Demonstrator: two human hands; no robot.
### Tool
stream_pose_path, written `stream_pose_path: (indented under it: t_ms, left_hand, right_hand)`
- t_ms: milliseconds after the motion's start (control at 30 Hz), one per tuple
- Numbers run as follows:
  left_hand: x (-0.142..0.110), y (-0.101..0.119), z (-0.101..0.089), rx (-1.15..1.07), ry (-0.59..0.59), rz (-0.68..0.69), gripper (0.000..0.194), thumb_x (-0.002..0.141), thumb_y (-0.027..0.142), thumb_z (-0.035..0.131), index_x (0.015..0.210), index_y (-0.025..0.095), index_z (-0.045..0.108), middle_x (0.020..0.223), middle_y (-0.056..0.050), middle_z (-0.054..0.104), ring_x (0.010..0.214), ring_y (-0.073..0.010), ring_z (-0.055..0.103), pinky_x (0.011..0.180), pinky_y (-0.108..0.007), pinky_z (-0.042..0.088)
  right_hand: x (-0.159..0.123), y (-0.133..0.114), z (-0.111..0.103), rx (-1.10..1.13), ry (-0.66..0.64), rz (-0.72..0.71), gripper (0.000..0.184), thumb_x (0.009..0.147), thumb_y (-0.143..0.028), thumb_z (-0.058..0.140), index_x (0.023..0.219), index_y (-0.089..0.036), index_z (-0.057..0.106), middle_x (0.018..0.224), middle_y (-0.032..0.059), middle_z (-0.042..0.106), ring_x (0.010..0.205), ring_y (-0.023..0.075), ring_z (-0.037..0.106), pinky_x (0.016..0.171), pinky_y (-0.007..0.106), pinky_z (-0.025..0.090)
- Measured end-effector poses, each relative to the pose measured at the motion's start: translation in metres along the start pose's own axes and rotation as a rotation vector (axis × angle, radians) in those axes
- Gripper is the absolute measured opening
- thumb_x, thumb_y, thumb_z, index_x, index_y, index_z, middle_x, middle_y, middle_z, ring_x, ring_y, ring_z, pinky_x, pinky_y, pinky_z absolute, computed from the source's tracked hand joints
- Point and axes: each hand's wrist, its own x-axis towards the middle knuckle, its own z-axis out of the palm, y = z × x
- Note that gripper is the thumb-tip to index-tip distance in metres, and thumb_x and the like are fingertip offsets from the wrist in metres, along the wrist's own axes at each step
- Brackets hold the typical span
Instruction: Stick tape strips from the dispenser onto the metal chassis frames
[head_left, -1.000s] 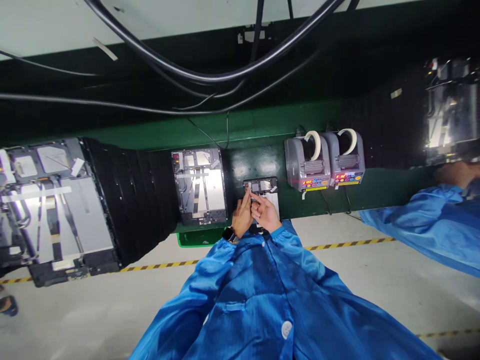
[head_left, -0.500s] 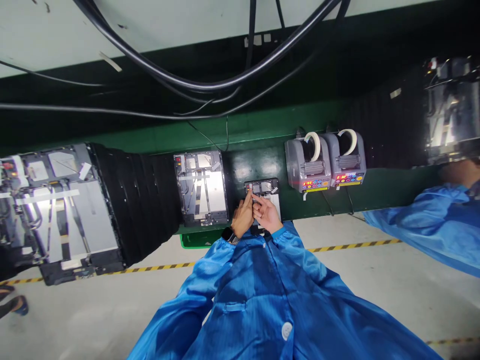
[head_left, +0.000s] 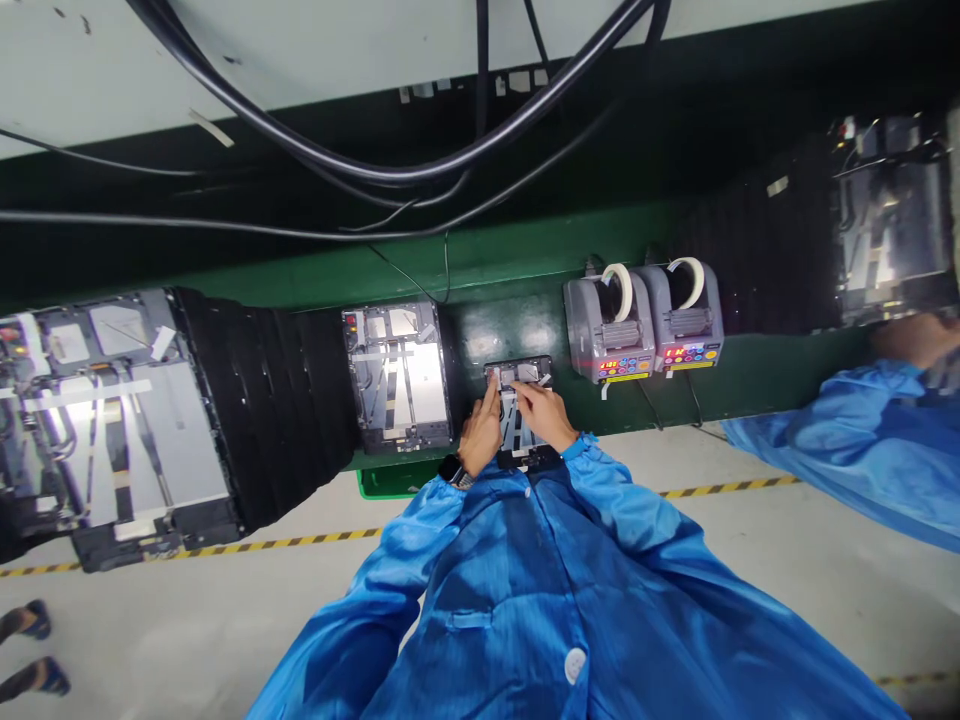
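An opened tablet (head_left: 535, 424) with its inner parts bare lies on the green bench in front of me, its lower end close to my smock. My left hand (head_left: 481, 432), wearing a dark watch, has its fingers stretched out, the tips resting at the tablet's upper left corner. From the right, my right hand (head_left: 549, 413) reaches palm down over the tablet's upper part. Its index finger points out and touches near the middle; the other fingers are partly hidden beneath. I see nothing held in either hand.
Stacked opened tablets (head_left: 397, 380) stand left of my hands, with a larger-looking stack (head_left: 150, 440) farther left. Two grey tape dispensers (head_left: 609, 325) sit to the right. Black cables (head_left: 390, 172) hang overhead. Below the bench edge shows a green bin (head_left: 386, 483). A co-worker's blue sleeve (head_left: 832, 430) is at far right.
My right hand has turned from palm up to palm down, and its index finger now lies over the tablet's upper middle. My left hand stays at the upper left corner.
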Motion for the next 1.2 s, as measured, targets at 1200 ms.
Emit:
stream_pose_path:
  t_ms: [1200]
  left_hand:
    - [-0.007,0.003,0.02,-0.065,0.156,-0.112,0.082,0.09,0.005,0.047,0.167,0.026,0.026,0.178,-0.005,0.007,0.152,-0.0317,0.04,0.122,-0.049,0.044]
  right_hand:
    - [-0.057,0.03,0.011,-0.032,0.18,0.052,0.055,0.102,-0.024,0.038,0.154,-0.02,0.05,0.122,0.0132,0.065,0.111,0.0269,0.063,0.101,0.041,0.052]
